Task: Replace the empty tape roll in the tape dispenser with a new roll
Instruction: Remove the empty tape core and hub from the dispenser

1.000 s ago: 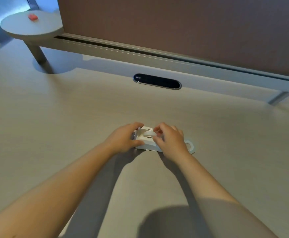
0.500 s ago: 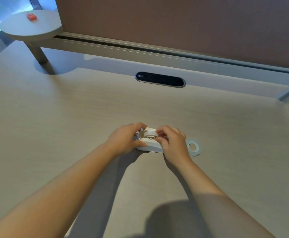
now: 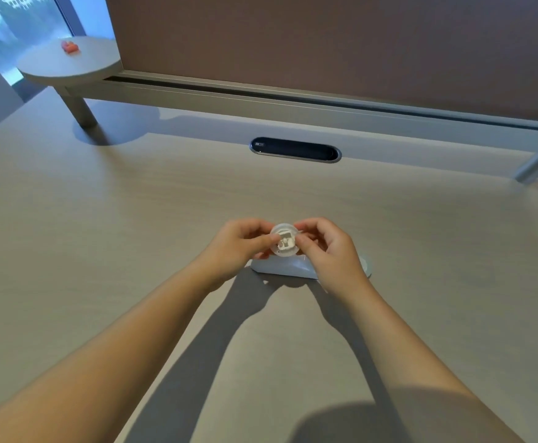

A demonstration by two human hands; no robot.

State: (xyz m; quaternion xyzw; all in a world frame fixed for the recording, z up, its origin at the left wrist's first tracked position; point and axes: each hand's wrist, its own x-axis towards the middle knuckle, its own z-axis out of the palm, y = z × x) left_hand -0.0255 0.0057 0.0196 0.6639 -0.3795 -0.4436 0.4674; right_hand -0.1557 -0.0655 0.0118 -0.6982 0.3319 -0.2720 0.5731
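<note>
Head view: both hands pinch a round white plastic spool [image 3: 284,241], left hand [image 3: 240,244] and right hand [image 3: 326,251] on opposite edges, face toward the camera, held above the white plastic tape dispenser [image 3: 280,268] lying lengthwise left-right on the pale wooden desk [image 3: 133,219]; a translucent tape ring [image 3: 367,265] peeks out right of the right hand

I'm looking across a pale wood-grain worktop [image 3: 101,251]. Along its far edge stands a brown partition panel [image 3: 325,43] on a grey rail [image 3: 261,100], with a dark oval cable slot [image 3: 295,150] just before it. At the far left corner a round grey shelf [image 3: 69,63] carries a small orange object [image 3: 69,47]. Behind it, a window [image 3: 12,24] gives bluish daylight.
</note>
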